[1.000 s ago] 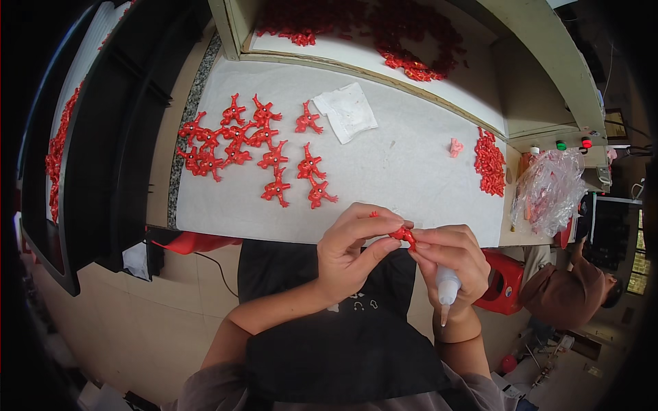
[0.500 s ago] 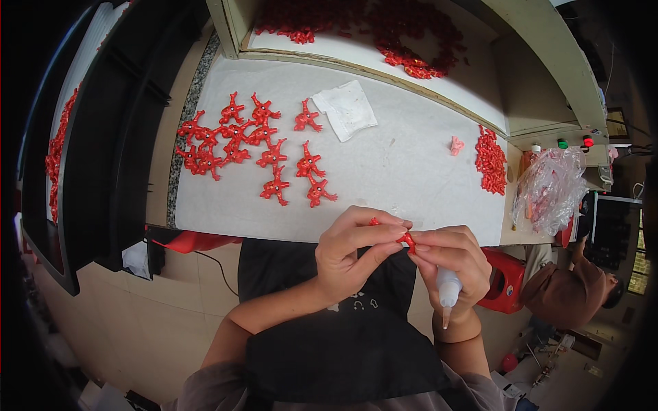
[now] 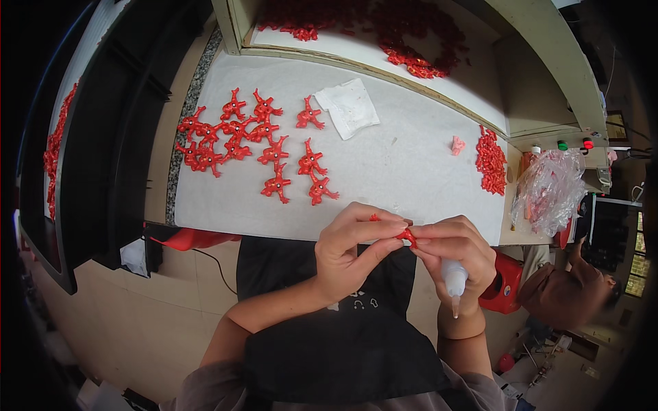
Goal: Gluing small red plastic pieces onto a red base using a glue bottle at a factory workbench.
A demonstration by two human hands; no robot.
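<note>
A small red piece sits pinched between the fingertips of both hands, at the table's near edge. The left hand curls around it from nine o'clock; the right hand, at three o'clock, also grips a white squeeze bottle, nozzle pointing down. Farther off, at eleven o'clock, red figures lie spread on the table.

Bare left hand at 6 o'clock, bare right hand toward 5. Forearms uncovered. Grey-brown short sleeves. Black apron, small white print on chest.
</note>
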